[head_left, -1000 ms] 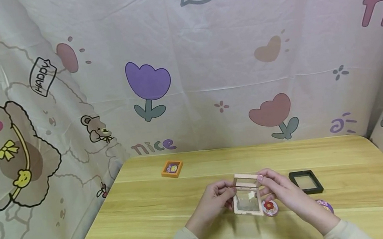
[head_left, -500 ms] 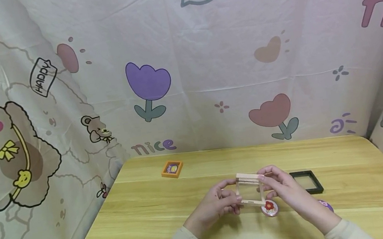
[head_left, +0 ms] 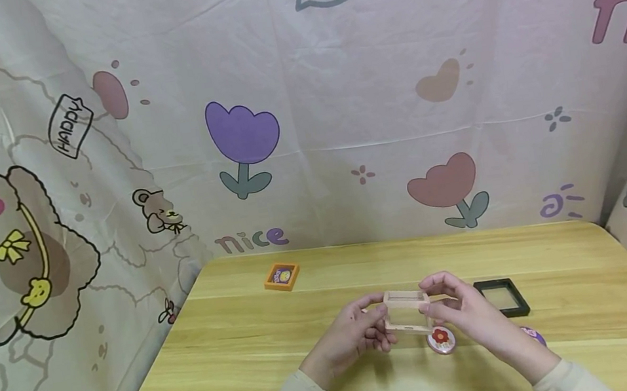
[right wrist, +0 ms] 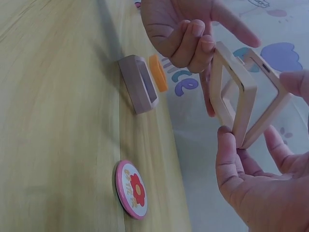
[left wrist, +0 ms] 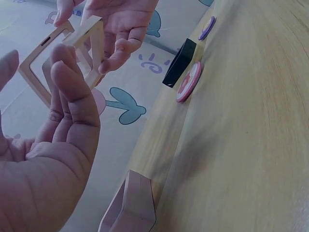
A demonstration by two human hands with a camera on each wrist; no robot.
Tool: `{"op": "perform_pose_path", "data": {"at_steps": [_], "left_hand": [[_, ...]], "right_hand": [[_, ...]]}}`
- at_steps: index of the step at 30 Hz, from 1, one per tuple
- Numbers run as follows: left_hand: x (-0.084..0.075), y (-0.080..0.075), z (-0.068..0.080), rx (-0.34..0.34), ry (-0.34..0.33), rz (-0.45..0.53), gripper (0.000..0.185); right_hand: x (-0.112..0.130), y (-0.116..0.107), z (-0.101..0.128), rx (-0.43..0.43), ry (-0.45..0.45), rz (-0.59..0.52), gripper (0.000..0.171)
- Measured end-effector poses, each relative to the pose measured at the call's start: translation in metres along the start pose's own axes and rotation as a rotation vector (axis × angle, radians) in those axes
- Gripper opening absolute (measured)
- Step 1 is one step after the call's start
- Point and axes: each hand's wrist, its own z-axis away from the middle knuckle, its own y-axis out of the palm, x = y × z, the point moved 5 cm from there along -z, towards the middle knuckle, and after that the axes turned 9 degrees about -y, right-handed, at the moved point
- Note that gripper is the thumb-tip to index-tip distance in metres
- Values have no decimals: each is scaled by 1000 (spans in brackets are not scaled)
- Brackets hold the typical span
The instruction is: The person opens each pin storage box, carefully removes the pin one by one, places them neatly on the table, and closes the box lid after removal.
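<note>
Both hands hold a beige hinged display frame (head_left: 408, 329) with clear panes, raised above the table in the head view. My left hand (head_left: 344, 340) pinches its left edge between thumb and fingers; my right hand (head_left: 464, 311) grips the opposite edge. From the right wrist view, the two halves of the frame (right wrist: 245, 108) stand apart in a V, meeting at one edge, with nothing visible between them. Below the right hand, a round badge with a red flower (head_left: 441, 340) lies on the wooden table.
A black frame (head_left: 510, 313) lies right of the hands, and a purple badge (head_left: 534, 335) shows partly behind the right forearm. An orange frame (head_left: 279, 286) holding a badge sits at the back left. A pinkish frame (right wrist: 133, 87) stands nearer, hidden in the head view.
The beige frame was spread wider and tipped toward the head camera; its halves have folded closer together and its lower edge has risen. The right fingers have shifted on its edge.
</note>
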Motion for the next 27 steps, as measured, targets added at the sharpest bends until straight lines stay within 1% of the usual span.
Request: {"op": "perform_pose_path", "data": {"at_steps": [5, 10, 18, 27], "left_hand": [[0, 0, 0, -3, -7, 4, 56], [1, 0, -1, -2, -13, 22, 55], [1, 0, -1, -28, -21, 28, 59], [5, -3, -2, -56, -15, 19, 62]], "right_hand": [[-2, 1, 1, 50, -15, -23, 55], [-1, 2, 2, 94, -29, -33, 56], [-4, 3, 2, 122, -57, -39, 58], [-10, 3, 3, 145, -60, -50, 62]]}}
